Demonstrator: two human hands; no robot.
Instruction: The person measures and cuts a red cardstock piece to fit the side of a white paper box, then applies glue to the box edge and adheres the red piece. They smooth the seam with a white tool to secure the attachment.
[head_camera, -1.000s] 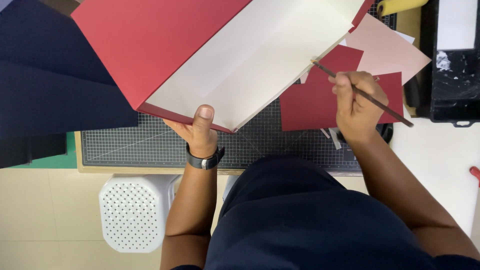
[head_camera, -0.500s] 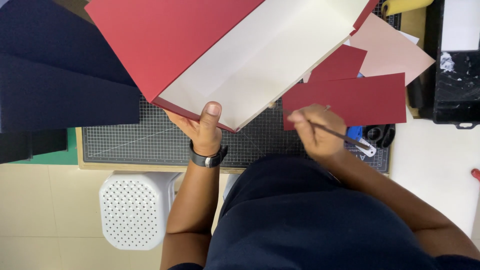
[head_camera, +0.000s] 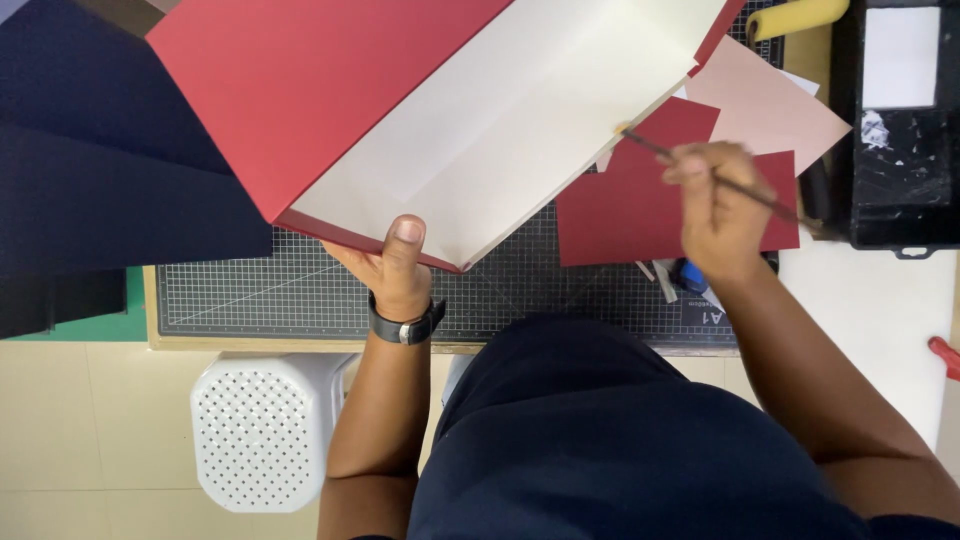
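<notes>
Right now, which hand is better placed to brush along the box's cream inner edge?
The right hand: it holds the thin brush, whose tip nearly meets the cream edge of the red box. The left hand is busy gripping the box's lower rim, thumb inside, propping it up.

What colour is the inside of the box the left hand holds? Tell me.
Cream white inside the box, red outside; the left hand grips its lower edge. Head view shows it best.

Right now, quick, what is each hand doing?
Left hand: closed on the edge of the red box, thumb inside.
Right hand: closed on a thin brush.
</notes>
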